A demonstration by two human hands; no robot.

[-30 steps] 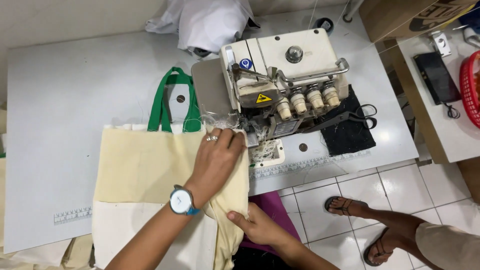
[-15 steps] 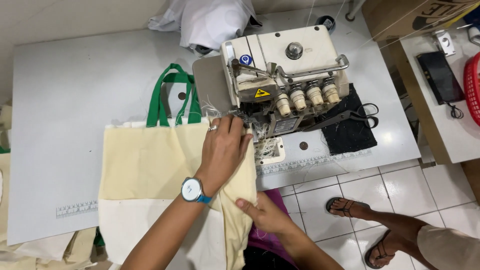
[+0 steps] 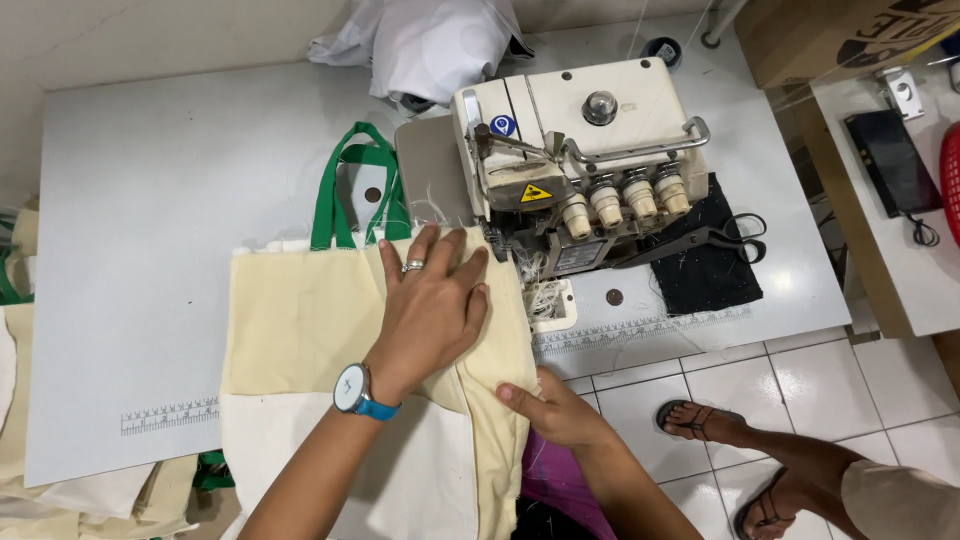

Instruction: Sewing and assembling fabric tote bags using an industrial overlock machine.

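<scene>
A cream cloth bag (image 3: 300, 320) with green handles (image 3: 345, 185) lies flat on the white sewing table (image 3: 150, 220). My left hand (image 3: 430, 305), with a ring and a blue-strapped watch, presses flat on the bag's right part, fingers spread, just left of the cream overlock sewing machine (image 3: 580, 150). My right hand (image 3: 545, 405) pinches the bag's hanging right edge at the table's front edge. Loose threads stick out near the machine's needle area.
Black scissors (image 3: 715, 238) rest on a black cloth (image 3: 705, 275) right of the machine. White fabric (image 3: 420, 45) is piled at the back. More cream bags (image 3: 30, 480) hang at the left. A side shelf (image 3: 890, 260) stands at the right; my sandalled foot (image 3: 700, 420) is on the tiled floor.
The bag has slid slightly toward the machine under my left hand. My right hand has moved up along the hanging edge, closer to the table.
</scene>
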